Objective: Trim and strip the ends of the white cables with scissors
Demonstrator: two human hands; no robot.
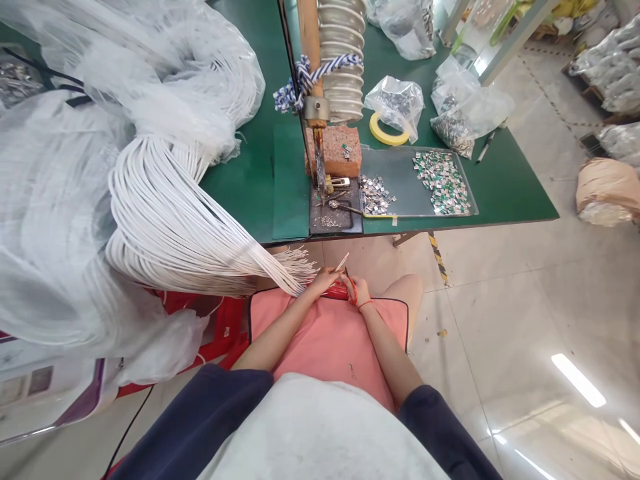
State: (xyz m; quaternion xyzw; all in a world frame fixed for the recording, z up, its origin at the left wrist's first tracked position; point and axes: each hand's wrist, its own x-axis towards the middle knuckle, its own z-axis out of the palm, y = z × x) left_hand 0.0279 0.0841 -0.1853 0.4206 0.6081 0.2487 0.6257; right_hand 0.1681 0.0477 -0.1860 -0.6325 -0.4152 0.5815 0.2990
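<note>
Over my lap, my left hand (326,280) is closed around the ends of a few white cables, whose tips poke out beyond the fingers. Close beside it, my right hand (357,291) grips red-handled scissors (353,288), with the dark blades near those cable tips. A thick bundle of white cables (200,213) runs in from the left to my left hand, and many loose ends hang at the table's front edge. A salmon-pink cloth (320,333) with dark edging covers my lap.
The green table (240,193) carries a wooden-handled soldering iron (311,53) pointing down, a brick (340,150), and a tray (400,167) of small metal-and-green connectors. Behind lie yellow tape (389,137) and bags of parts (397,100). Plastic-wrapped cable coils (45,220) crowd the left.
</note>
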